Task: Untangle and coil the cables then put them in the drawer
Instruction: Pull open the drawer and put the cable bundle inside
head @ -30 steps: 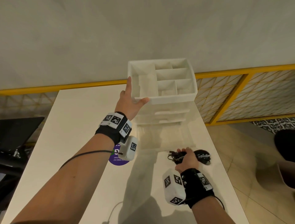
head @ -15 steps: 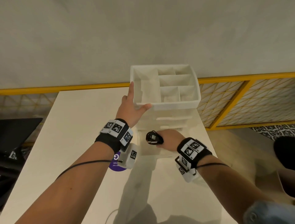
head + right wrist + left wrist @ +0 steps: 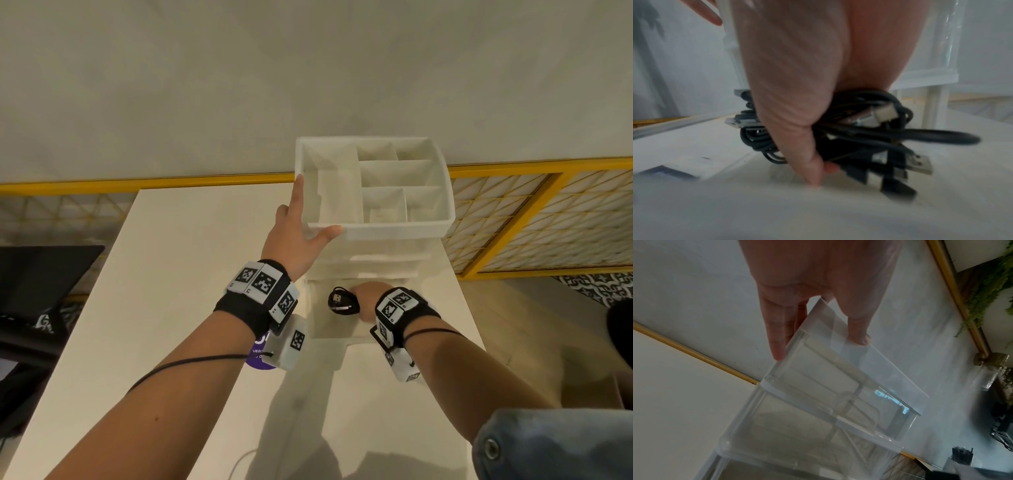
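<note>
While left hand (image 3: 297,236) steadies organizer (image 3: 428,226) on white table (image 3: 178,274), right hand (image 3: 368,298) clutches cables (image 3: 342,303).

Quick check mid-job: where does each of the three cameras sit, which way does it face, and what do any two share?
Head: worn high, facing forward and down at the table, organizer and open drawer; both forearms show.
Left wrist: looks along the left hand at the organizer's corner.
Right wrist: looks along the right hand, gripping cables low in the drawer.
Shared: head and right wrist both show the cables; head and left wrist, the organizer.

Home/office: white desk (image 3: 191,274), plastic organizer (image 3: 442,192)
</note>
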Action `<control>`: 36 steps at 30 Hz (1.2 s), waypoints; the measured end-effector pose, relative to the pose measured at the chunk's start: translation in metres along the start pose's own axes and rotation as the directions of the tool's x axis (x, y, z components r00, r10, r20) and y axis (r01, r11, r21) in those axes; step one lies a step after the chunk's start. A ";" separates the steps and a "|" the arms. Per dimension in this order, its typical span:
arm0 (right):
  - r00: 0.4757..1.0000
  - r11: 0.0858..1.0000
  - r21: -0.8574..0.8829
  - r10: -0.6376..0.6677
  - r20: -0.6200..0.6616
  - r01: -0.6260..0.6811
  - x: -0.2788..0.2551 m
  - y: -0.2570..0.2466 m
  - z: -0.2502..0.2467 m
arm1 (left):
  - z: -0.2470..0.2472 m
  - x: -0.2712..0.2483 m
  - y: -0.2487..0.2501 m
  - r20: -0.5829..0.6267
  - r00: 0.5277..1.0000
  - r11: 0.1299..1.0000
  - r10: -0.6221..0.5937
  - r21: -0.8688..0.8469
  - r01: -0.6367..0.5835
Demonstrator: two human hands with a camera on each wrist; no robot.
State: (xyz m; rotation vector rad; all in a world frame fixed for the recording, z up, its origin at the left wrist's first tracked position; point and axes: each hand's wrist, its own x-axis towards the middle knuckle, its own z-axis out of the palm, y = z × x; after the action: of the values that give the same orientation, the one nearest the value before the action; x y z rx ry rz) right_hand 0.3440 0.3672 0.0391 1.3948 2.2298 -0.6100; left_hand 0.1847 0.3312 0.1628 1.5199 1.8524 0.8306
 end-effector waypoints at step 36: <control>0.988 0.947 0.300 -0.074 -0.136 0.112 -0.066 0.026 -0.013 | 0.000 -0.002 0.002 -0.012 1.000 1.000 0.014 0.016 -0.014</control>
State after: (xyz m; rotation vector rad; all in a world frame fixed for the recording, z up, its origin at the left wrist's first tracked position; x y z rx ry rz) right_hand 0.3921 0.3371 0.0840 1.5156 2.3862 -0.9626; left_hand 0.1866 0.3300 0.1647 1.5430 1.8636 0.8351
